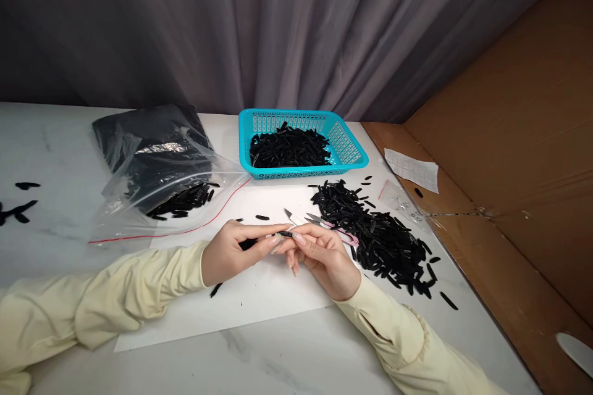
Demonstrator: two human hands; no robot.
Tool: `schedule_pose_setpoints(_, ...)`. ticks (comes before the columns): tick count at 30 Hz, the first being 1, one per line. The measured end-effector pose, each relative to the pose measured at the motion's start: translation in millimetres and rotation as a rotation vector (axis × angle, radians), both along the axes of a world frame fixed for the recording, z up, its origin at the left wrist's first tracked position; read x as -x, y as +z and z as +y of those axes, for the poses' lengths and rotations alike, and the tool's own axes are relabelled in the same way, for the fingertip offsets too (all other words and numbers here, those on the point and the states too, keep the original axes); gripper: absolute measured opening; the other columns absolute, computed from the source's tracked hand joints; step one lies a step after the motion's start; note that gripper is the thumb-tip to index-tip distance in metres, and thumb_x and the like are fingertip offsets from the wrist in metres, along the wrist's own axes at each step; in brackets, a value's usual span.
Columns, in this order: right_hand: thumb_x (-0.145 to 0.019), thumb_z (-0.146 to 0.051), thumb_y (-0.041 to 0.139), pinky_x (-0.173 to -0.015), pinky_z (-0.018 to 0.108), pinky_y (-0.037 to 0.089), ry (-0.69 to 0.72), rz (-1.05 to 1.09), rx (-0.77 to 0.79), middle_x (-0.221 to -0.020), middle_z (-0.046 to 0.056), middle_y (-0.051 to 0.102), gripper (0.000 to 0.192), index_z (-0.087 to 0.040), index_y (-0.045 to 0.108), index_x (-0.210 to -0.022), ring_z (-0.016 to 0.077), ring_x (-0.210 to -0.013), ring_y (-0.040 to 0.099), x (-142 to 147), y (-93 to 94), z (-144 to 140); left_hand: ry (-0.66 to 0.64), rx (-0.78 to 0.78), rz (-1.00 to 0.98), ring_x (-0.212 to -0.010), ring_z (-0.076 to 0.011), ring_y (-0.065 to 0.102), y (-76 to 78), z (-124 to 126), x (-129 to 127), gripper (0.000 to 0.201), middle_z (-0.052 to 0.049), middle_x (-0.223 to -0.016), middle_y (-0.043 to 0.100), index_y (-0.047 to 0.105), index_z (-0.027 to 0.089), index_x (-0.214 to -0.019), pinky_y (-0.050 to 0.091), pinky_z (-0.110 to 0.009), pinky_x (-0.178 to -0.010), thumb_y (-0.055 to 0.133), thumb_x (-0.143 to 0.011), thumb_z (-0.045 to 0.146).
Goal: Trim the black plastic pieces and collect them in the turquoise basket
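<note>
Over the white paper [259, 302], my left hand [238, 253] and my right hand [327, 256] meet, fingertips almost touching. Between them they pinch a small black strip [286, 234], one end in each hand. Just behind my right hand are thread snips with a pink handle [351, 238], blades pointing left; whether they lie on the paper or touch the hand I cannot tell. A large loose pile of black strips [389, 247] spreads to the right of my right hand. Another dark piece [248, 244] shows partly behind my left fingers.
A turquoise basket [303, 171] with many black strips stands at the back. Left of it lies a clear zip bag [120, 216] with black strips, by a dark package [152, 136]. Some strips [18, 213] lie far left. Cardboard [519, 154] walls the right side.
</note>
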State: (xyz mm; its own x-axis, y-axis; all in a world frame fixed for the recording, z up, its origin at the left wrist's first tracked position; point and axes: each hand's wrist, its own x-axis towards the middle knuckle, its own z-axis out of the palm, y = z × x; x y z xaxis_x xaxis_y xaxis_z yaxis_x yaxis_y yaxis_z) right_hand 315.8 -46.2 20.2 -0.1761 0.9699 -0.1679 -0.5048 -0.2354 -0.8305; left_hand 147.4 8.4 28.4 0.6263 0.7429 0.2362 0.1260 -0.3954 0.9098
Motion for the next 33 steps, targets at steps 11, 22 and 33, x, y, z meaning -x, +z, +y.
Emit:
schedule_pose_setpoints(11,-0.081,-0.027,0.059,-0.049,0.027,0.044,0.039,0.018,-0.036,-0.079,0.013,0.072,0.017,-0.012,0.067,-0.081,0.0149,-0.055,0.061,-1.3,0.2,-0.9,-0.011,-0.033,-0.005,-0.035,-0.0051,0.035,-1.0,0.2,0.0,0.03,0.002,-0.043,0.057,0.068,0.004,-0.102,0.03,-0.016,-0.033,0.051,-0.081,0.017)
schedule_pose_setpoints(22,-0.081,-0.029,0.059,-0.045,0.024,0.044,0.014,-0.102,-0.087,-0.068,0.008,0.07,0.019,-0.012,0.065,-0.074,0.0121,-0.049,0.058,4.9,0.3,-1.7,-0.076,-0.099,-0.049,-0.034,-0.005,0.03,-2.7,1.2,0.1,0.03,0.005,-0.039,0.047,0.069,0.004,-0.101,0.03,-0.016,-0.032,0.05,-0.081,0.015)
schedule_pose_setpoints(33,-0.084,-0.025,0.054,-0.046,0.026,0.042,0.112,0.052,-0.016,-0.071,0.012,0.071,0.026,-0.01,0.065,-0.066,0.0133,-0.048,0.058,0.1,2.6,-1.8,-0.089,-0.135,-0.02,-0.032,-0.0043,0.023,-4.5,0.9,0.5,0.027,0.003,-0.038,0.049,0.07,0.003,-0.097,0.023,-0.017,-0.028,0.051,-0.082,0.015)
